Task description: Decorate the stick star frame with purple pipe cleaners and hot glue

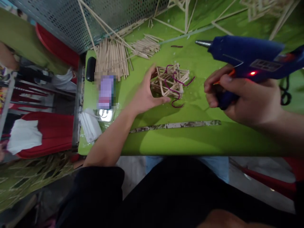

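My right hand [251,98] is wrapped round the handle of a blue hot glue gun [247,57]. Its metal nozzle points left, and a red light glows on its side. My left hand [147,91] grips the left side of a small frame of wooden sticks [161,80], thumb in front and fingers partly hidden behind. The frame sits on the green table, with a purple cord [175,91] winding through and over it. The glue gun's tip is up and to the right of the frame, apart from it.
Stick piles [112,58] lie at the back left, near a metal mesh panel [123,19]. A phone [106,91], black case [91,69] and white face mask [90,126] line the left edge. A stained flat strip [175,125] lies in front. Larger stick structures [186,15] stand behind.
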